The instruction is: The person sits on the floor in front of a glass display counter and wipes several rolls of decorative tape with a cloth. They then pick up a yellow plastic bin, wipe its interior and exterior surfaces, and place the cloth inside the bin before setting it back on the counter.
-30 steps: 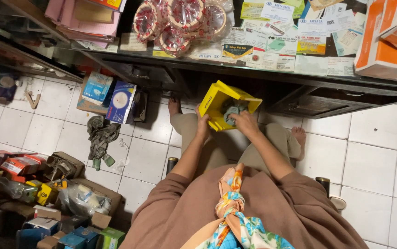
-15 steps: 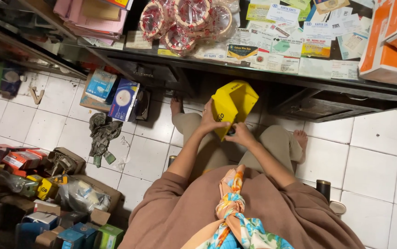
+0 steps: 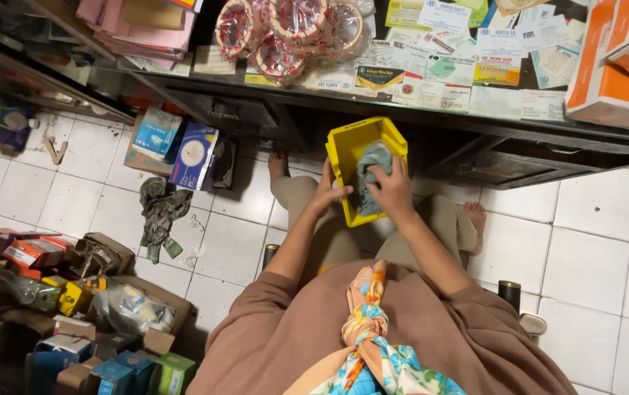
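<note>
I sit over a tiled floor with a yellow plastic bin held above my knees, its open side facing up at me. My left hand grips the bin's near left edge. My right hand presses a grey-blue cloth into the inside of the bin. The cloth is bunched under my fingers and covers much of the bin's floor.
A dark counter with a glass top runs ahead, carrying tape rolls, papers and orange boxes. Blue and white boxes and a crumpled rag lie on the floor left. Several small cartons crowd the lower left.
The bin has turned from its back side toward me to open side up. My right hand has moved the cloth from the bin's lower edge to its inside.
</note>
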